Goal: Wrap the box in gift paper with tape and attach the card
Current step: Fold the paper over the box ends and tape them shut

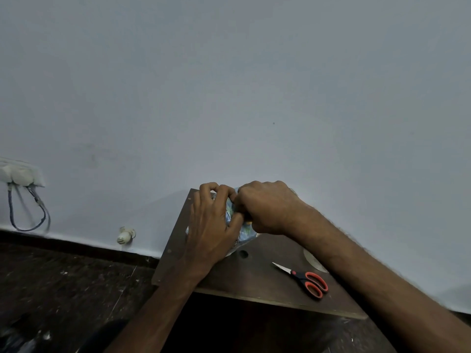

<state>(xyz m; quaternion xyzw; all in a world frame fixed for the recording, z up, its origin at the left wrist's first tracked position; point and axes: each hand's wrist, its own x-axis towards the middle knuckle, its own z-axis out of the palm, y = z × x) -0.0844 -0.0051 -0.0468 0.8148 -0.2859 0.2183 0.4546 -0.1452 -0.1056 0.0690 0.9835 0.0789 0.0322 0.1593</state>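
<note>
Your parcel sits at the far left corner of the worktop point(254, 281), close against the wall, and both hands are already on it. The box itself is hidden. Only blue patterned gift paper point(246, 231) shows between and below your hands, which cover too much of it to read its long axis.

Your left hand point(214, 225) lies over the parcel from the near side, its grip closed, with fingers curled over the far top edge of the paper. Your right hand point(265, 207) comes in from the right, its grip also closed, pinching a fold of paper at the seam where the two hands meet.

The next move turns on what lies behind your right wrist. The scissors point(303, 278) are near and to the right, blades pointing back toward the parcel. A pale disc point(314, 261), possibly the tape roll, is half under your right forearm. The right hand is nearer both, so your left would hold the fold. No card or container is in view.
</note>
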